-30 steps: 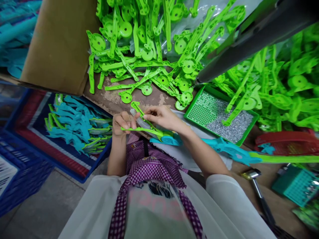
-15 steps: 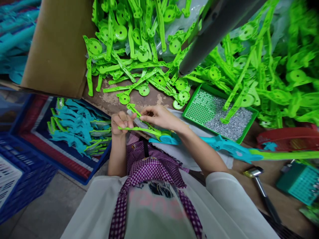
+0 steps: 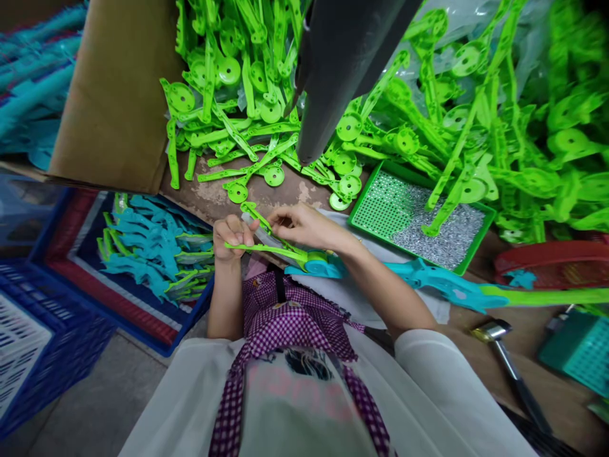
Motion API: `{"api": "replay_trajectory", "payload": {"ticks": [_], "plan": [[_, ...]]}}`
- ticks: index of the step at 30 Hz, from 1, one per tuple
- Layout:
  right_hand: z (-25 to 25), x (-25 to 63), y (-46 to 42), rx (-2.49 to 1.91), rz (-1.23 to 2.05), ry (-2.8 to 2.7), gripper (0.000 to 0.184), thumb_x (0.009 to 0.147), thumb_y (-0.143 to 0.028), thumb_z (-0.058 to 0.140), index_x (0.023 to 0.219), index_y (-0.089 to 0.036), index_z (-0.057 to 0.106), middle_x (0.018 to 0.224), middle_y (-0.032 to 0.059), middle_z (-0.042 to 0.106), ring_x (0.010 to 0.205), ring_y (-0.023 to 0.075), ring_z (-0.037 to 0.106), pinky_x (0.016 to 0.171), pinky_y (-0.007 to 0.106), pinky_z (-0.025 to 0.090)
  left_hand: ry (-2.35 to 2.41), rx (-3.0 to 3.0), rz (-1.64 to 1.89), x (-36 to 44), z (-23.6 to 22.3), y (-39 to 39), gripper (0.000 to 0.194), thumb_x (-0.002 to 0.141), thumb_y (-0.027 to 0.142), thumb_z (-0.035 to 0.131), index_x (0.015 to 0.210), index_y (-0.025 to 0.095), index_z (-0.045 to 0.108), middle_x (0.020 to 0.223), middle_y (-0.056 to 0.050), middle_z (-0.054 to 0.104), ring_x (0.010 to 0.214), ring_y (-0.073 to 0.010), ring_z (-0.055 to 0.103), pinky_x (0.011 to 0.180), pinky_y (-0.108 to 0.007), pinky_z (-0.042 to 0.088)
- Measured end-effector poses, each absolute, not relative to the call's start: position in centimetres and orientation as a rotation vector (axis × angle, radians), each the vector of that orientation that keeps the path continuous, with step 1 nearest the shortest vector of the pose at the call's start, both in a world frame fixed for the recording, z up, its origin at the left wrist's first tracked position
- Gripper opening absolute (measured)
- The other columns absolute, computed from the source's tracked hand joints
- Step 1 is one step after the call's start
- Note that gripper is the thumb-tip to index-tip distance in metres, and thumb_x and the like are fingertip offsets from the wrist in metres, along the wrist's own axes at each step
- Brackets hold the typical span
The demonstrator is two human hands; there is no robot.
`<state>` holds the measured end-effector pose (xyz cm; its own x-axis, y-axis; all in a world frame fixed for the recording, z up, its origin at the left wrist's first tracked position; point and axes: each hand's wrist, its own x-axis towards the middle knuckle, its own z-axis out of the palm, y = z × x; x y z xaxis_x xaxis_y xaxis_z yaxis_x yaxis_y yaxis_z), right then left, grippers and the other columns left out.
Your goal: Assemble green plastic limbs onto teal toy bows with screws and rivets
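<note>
My left hand point(image 3: 233, 236) has its fingers curled round the ends of a bright green plastic arm point(image 3: 280, 252), which spreads into two strips. Its other end meets a long blue plastic piece point(image 3: 318, 268) lying across the table edge in front of my apron. My right hand point(image 3: 304, 225) is over the upper green strip, thumb and fingertips bent together on it. Whether a small part sits between those fingertips is too small to tell. The blue piece runs on under my right forearm towards the right.
A green tray point(image 3: 380, 206) of small metal pins lies right of my hands. Green plastic parts point(image 3: 271, 114) are heaped behind, under a dark post point(image 3: 328, 95). A blue crate point(image 3: 157, 343) of assembled pieces stands left, below a cardboard box point(image 3: 114, 95). A hammer point(image 3: 511, 365) lies right.
The dark post appears further left and lower, and larger, as the view shifts slightly. My right fingers have curled a little more; my left hand keeps its hold on the green arm.
</note>
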<state>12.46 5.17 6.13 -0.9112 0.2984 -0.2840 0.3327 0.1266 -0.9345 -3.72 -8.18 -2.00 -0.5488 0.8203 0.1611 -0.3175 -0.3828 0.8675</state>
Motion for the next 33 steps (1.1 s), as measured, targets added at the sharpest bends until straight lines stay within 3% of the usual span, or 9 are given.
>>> {"api": "replay_trajectory", "payload": {"ticks": [9,16,22,33], "plan": [[5.2,12.5,5.8,0.615,-2.066,2.171,0.03,0.078,-0.019,0.053,0.1,-0.01,0.071,0.076,0.0007,0.064,0.066,0.0104,0.05,0.065,0.025,0.039,1.147,0.73,1.967,-3.7,-2.3,-8.1,0.068,0.042,0.06,0.097,0.043,0.019,0.042,0.042,0.01,0.034,0.036,-0.0041,0.04,0.072,-0.029,0.064],[6.1,13.4,6.9,0.459,-2.005,2.173,0.027,0.071,-0.014,0.054,0.092,-0.015,0.072,0.079,-0.0002,0.067,0.072,0.0116,0.052,0.068,0.025,0.041,1.011,0.785,2.002,-3.8,-2.8,-8.0,0.06,0.048,0.055,0.097,0.049,0.02,0.049,0.046,0.01,0.039,0.039,-0.0035,0.044,0.071,-0.024,0.062],[6.6,14.0,7.3,0.343,-1.771,2.194,0.009,0.069,-0.011,0.053,0.073,-0.017,0.058,0.065,-0.0046,0.051,0.063,0.0093,0.042,0.061,0.024,0.033,0.989,0.761,2.021,-3.5,-2.2,-7.7,0.061,0.048,0.05,0.099,0.049,0.017,0.047,0.046,0.011,0.034,0.037,0.0,0.04,0.072,-0.022,0.062],[6.8,13.3,7.2,0.43,-1.673,2.142,0.014,0.068,-0.011,0.054,0.081,-0.017,0.057,0.07,-0.0033,0.054,0.065,0.0096,0.045,0.063,0.024,0.033,0.98,0.782,2.012,-3.3,-1.9,-7.3,0.052,0.05,0.05,0.099,0.05,0.022,0.055,0.048,0.01,0.042,0.04,-0.0029,0.045,0.078,-0.03,0.064]]}}
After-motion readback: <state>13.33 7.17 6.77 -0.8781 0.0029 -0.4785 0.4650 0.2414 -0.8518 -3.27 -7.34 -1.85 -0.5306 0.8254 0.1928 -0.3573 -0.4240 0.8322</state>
